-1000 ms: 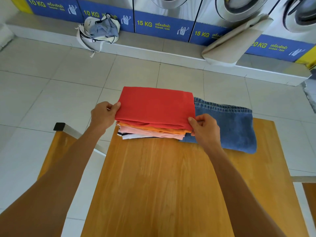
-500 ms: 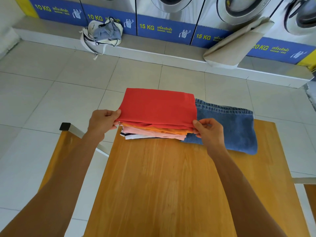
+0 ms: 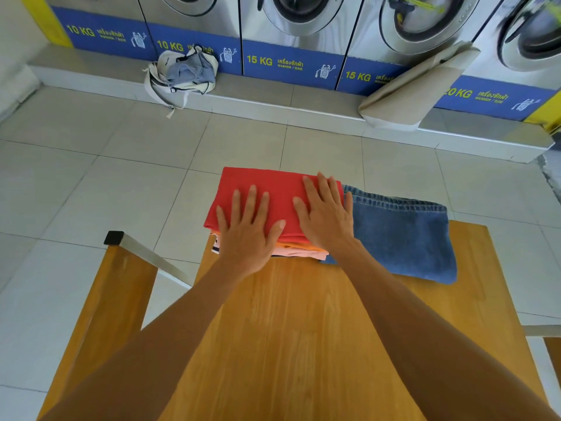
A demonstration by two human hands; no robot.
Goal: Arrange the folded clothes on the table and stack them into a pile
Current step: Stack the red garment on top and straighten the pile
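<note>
Clothes sit in one pile [image 3: 299, 249] at the far edge of the wooden table [image 3: 303, 344], a red piece [image 3: 270, 183] on top, with orange, pink and white layers showing at the near edge. Two hands press flat on the red piece, fingers spread wide, gripping nothing: left hand [image 3: 247, 229] on the near-left part, right hand [image 3: 324, 212] on the right part. One folded pair of jeans [image 3: 400, 235] lies just beside the pile on its right, partly under it. Beyond, one bag [image 3: 182, 72] rests on a ledge below the washers [image 3: 297, 16].
</note>
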